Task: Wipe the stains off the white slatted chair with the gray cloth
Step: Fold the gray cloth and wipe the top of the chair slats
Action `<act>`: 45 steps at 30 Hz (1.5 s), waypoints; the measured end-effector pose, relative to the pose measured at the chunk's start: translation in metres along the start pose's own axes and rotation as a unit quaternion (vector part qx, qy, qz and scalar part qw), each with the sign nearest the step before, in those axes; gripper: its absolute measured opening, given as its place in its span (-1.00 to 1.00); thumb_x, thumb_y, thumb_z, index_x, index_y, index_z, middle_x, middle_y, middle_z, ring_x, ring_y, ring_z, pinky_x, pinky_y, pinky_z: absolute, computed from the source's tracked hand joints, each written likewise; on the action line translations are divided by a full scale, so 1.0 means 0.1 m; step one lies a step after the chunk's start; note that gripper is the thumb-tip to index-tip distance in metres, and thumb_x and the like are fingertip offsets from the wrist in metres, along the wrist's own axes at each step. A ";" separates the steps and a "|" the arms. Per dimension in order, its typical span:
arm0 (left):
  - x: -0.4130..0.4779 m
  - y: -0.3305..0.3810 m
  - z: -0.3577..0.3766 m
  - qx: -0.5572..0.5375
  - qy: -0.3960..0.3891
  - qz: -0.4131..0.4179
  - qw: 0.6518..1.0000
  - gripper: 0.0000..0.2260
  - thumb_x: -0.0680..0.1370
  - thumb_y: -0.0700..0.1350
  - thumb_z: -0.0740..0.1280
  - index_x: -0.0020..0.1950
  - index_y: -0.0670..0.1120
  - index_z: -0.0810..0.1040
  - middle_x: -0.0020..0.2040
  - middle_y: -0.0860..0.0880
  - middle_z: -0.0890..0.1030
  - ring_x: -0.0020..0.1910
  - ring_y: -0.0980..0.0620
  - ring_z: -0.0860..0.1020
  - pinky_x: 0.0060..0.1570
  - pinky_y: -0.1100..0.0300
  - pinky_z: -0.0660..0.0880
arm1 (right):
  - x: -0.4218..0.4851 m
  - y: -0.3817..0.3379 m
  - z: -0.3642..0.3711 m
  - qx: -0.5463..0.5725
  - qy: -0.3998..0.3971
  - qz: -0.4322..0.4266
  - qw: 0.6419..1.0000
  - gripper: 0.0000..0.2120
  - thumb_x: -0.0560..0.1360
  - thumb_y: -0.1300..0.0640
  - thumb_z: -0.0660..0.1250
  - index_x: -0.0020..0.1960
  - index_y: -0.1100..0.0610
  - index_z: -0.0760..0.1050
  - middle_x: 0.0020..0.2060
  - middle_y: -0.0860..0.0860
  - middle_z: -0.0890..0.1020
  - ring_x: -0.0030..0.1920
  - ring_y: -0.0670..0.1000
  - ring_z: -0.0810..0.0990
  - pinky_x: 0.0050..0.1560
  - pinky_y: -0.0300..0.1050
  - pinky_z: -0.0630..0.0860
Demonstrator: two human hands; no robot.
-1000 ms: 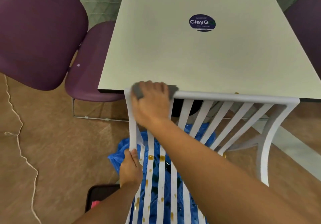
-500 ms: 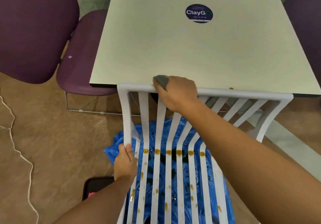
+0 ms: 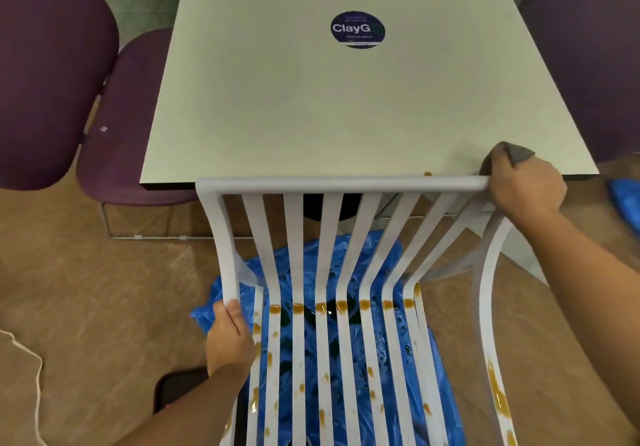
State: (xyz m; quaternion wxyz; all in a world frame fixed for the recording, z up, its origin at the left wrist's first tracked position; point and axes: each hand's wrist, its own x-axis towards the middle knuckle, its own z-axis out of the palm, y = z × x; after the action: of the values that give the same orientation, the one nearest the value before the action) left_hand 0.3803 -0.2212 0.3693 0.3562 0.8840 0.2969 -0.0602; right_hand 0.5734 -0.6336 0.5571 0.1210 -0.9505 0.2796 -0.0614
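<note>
The white slatted chair (image 3: 346, 238) is seen from above and behind, its top rail lying just in front of the near edge of a pale table (image 3: 311, 99). The right hand (image 3: 526, 186) is clenched over the right end of the top rail, at the corner where the rail meets the right upright. The gray cloth (image 3: 516, 153) is grasped in this hand; a fold of it is seen projecting above the knuckles, over the table edge. The left hand (image 3: 228, 335) is closed around the left upright of the chair, low down where the backrest meets the seat, with the fingers wrapped round the frame. Brown stains (image 3: 343, 306) are noted in a row across the slats at the bend between backrest and seat, and further spots are scattered down the seat slats. A longer brown streak (image 3: 498, 397) is recorded on the right side rail near the lower edge of the view. One small brown spot (image 3: 427, 174) is observed on the table just behind the top rail. A blue plastic sheet (image 3: 349, 341) is spread on the floor beneath the chair. A round dark sticker (image 3: 357, 29) is fixed to the table top. Purple chairs (image 3: 52, 75) are placed at the left of the table.
</note>
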 end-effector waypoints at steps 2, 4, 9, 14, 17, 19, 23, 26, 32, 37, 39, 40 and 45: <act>0.00 -0.01 0.00 0.004 0.003 0.002 1.000 -0.68 0.67 0.15 -0.08 -0.03 -0.04 0.30 -0.31 -0.10 0.52 -0.37 -0.06 0.55 -0.44 0.06 0.49 | 0.02 0.04 0.04 0.094 0.033 0.089 0.991 -0.44 0.63 -0.21 0.02 -0.10 0.23 0.52 -0.06 0.27 0.61 0.02 0.28 0.58 0.06 0.07 0.46; -0.01 -0.01 0.00 0.005 0.006 0.002 1.000 -0.67 0.67 0.16 -0.09 -0.02 -0.04 0.30 -0.30 -0.10 0.52 -0.36 -0.08 0.55 -0.43 0.07 0.47 | 0.07 0.08 0.12 0.229 0.062 0.205 0.950 -0.48 0.63 -0.17 0.05 0.18 0.21 0.55 0.16 0.20 0.62 0.18 0.21 0.58 0.13 -0.02 0.45; -0.01 -0.03 0.02 0.010 0.013 -0.008 1.000 -0.67 0.66 0.20 -0.10 -0.03 0.00 0.28 -0.27 -0.10 0.53 -0.32 -0.09 0.57 -0.38 0.01 0.53 | 0.16 0.04 0.26 0.379 0.118 0.364 0.842 -0.49 0.63 -0.19 0.06 0.38 0.11 0.46 0.30 0.07 0.57 0.25 0.08 0.56 0.21 -0.11 0.41; -0.01 -0.01 0.01 0.011 0.012 -0.010 1.000 -0.69 0.67 0.19 -0.10 -0.04 0.03 0.26 -0.24 -0.08 0.54 -0.29 -0.10 0.58 -0.33 -0.03 0.58 | -0.10 0.09 0.53 0.505 0.125 0.407 0.750 -0.43 0.62 -0.28 0.08 0.31 0.11 0.55 0.19 0.03 0.63 0.10 0.04 0.61 0.12 -0.13 0.50; -0.02 -0.04 0.02 0.014 0.011 -0.003 1.000 -0.68 0.67 0.20 -0.11 -0.03 0.02 0.27 -0.23 -0.09 0.54 -0.27 -0.11 0.59 -0.30 -0.07 0.60 | -0.39 0.35 0.84 0.464 0.057 0.421 0.777 -0.43 0.58 -0.27 0.07 0.38 0.08 0.48 0.28 0.13 0.58 0.17 0.17 0.57 0.26 0.00 0.47; -0.01 -0.03 0.00 0.015 0.008 -0.002 1.000 -0.65 0.65 0.22 -0.13 -0.02 0.02 0.29 -0.24 -0.11 0.55 -0.27 -0.14 0.59 -0.27 -0.08 0.60 | -0.51 0.53 0.99 0.451 0.010 0.441 0.776 -0.30 0.50 -0.36 0.04 0.38 0.11 0.46 0.26 0.17 0.58 0.20 0.23 0.57 0.27 0.09 0.46; -0.01 0.01 0.02 0.032 0.018 -0.006 0.999 -0.59 0.65 0.20 -0.14 0.03 -0.07 0.32 -0.24 -0.16 0.53 -0.26 -0.20 0.54 -0.22 -0.04 0.49 | -0.33 0.52 0.90 0.534 0.011 0.461 0.709 -0.27 0.44 -0.43 0.05 0.32 0.06 0.50 0.24 0.08 0.58 0.17 0.18 0.55 0.37 0.17 0.42; -0.01 0.00 0.02 0.027 0.016 -0.013 0.999 -0.57 0.65 0.23 -0.15 0.06 -0.06 0.31 -0.22 -0.15 0.54 -0.25 -0.20 0.56 -0.23 -0.04 0.52 | -0.20 0.23 0.59 0.585 0.037 0.378 0.716 -0.44 0.55 -0.36 0.09 0.24 0.05 0.50 0.04 -0.01 0.58 0.05 0.05 0.56 0.31 0.04 0.49; -0.05 0.02 0.00 0.027 0.013 -0.007 1.000 -0.61 0.65 0.23 -0.14 0.03 -0.02 0.28 -0.23 -0.11 0.54 -0.24 -0.16 0.59 -0.23 -0.09 0.57 | -0.23 -0.07 0.40 0.305 0.183 0.128 0.926 -0.53 0.58 -0.20 0.12 0.18 0.13 0.56 0.17 0.05 0.58 0.27 0.09 0.47 0.36 0.07 0.36; -0.05 0.05 -0.02 0.022 0.009 -0.011 1.000 -0.63 0.66 0.23 -0.13 0.00 0.00 0.29 -0.24 -0.11 0.54 -0.26 -0.15 0.58 -0.22 -0.12 0.59 | -0.54 -0.41 0.38 0.074 0.121 -0.079 0.987 -0.59 0.64 -0.07 0.07 -0.04 0.15 0.60 -0.07 0.09 0.66 0.11 0.17 0.54 0.50 0.12 0.16; -0.05 0.06 -0.04 0.019 0.006 -0.016 1.000 -0.65 0.68 0.21 -0.12 0.00 0.00 0.30 -0.25 -0.11 0.55 -0.27 -0.14 0.58 -0.21 -0.14 0.60 | -0.82 -0.68 0.44 0.092 0.078 -0.158 0.980 -0.66 0.63 -0.02 0.12 -0.09 0.13 0.57 -0.14 0.07 0.64 0.02 0.16 0.53 0.40 0.13 0.26; -0.05 0.06 -0.04 0.015 0.006 -0.019 1.000 -0.66 0.68 0.20 -0.11 0.00 0.00 0.30 -0.25 -0.10 0.54 -0.26 -0.13 0.58 -0.21 -0.13 0.60 | -0.97 -0.84 0.48 0.095 0.065 -0.187 0.976 -0.70 0.61 -0.02 0.14 -0.09 0.11 0.56 -0.15 0.05 0.62 0.00 0.15 0.52 0.35 0.12 0.30; -0.06 0.09 -0.07 0.007 0.006 -0.023 1.000 -0.66 0.68 0.20 -0.11 -0.03 0.01 0.29 -0.28 -0.07 0.53 -0.29 -0.07 0.57 -0.26 -0.09 0.59 | -1.55 -1.70 0.71 0.079 0.045 -0.283 0.955 -0.75 0.58 -0.02 0.16 -0.07 0.05 0.57 -0.16 0.00 0.61 -0.08 0.11 0.52 0.13 0.04 0.34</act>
State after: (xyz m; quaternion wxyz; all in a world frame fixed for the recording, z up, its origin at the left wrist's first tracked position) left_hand 0.3802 -0.2246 0.3814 0.3466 0.8797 0.3189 -0.0652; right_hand 0.5447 -0.3969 0.5264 0.1605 -0.9744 -0.0012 -0.1573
